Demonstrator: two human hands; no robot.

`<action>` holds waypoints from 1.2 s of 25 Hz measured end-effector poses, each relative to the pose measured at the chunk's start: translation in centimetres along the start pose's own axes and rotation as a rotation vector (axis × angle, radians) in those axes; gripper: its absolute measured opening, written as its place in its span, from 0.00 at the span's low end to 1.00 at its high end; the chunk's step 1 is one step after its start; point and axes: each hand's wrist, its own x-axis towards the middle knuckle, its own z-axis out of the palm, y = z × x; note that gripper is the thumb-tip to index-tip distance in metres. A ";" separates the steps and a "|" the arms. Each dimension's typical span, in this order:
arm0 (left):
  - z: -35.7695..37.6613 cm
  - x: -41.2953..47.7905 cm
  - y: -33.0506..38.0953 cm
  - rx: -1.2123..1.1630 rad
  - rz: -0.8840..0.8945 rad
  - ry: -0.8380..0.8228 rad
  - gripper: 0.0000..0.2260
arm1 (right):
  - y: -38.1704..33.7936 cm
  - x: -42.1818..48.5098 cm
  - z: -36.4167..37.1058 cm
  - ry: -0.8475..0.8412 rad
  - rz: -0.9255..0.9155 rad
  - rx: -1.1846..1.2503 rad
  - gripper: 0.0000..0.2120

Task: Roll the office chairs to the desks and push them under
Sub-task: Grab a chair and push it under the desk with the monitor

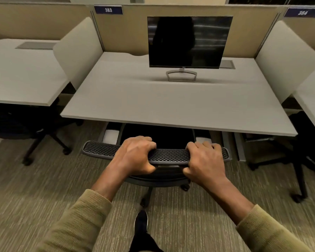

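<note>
A black office chair with a mesh backrest (168, 155) stands in front of me, its seat partly beneath the front edge of the grey desk (153, 104) numbered 383. My left hand (136, 154) grips the top rim of the backrest left of centre. On the right part of that same rim my right hand (205, 160) is closed too. The chair's base and one caster (185, 187) show below the backrest; its seat is mostly hidden under the desk.
A dark monitor (189, 41) stands on the desk. Beige dividers (78, 51) separate neighbouring desks left and right. Other black chairs sit at the left desk (44, 135) and the right desk (302, 151). My shoe (140, 221) is on the carpet behind the chair.
</note>
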 end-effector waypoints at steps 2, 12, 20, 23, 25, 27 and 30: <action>0.1 1.0 1.0 -0.012 0.012 -0.011 0.15 | 1.5 0.1 -0.2 -0.021 0.005 -0.017 0.17; 0.4 8.1 0.5 -0.079 -0.023 0.009 0.16 | 5.2 5.1 0.3 -0.058 0.068 -0.092 0.17; 0.6 14.7 -1.1 -0.116 -0.011 -0.021 0.14 | 7.7 10.5 1.9 -0.084 0.110 -0.097 0.18; 0.2 16.6 -1.6 -0.124 -0.003 -0.035 0.15 | 8.5 12.4 2.1 -0.084 0.102 -0.087 0.18; 0.3 17.6 -1.7 -0.121 -0.004 -0.026 0.15 | 9.1 13.3 2.1 -0.087 0.088 -0.088 0.18; 0.5 18.3 -1.4 -0.114 0.002 0.002 0.15 | 9.9 13.6 2.2 -0.081 0.085 -0.088 0.17; 0.7 18.7 -0.9 -0.073 0.028 0.027 0.15 | 10.7 13.6 2.2 -0.054 0.094 -0.078 0.17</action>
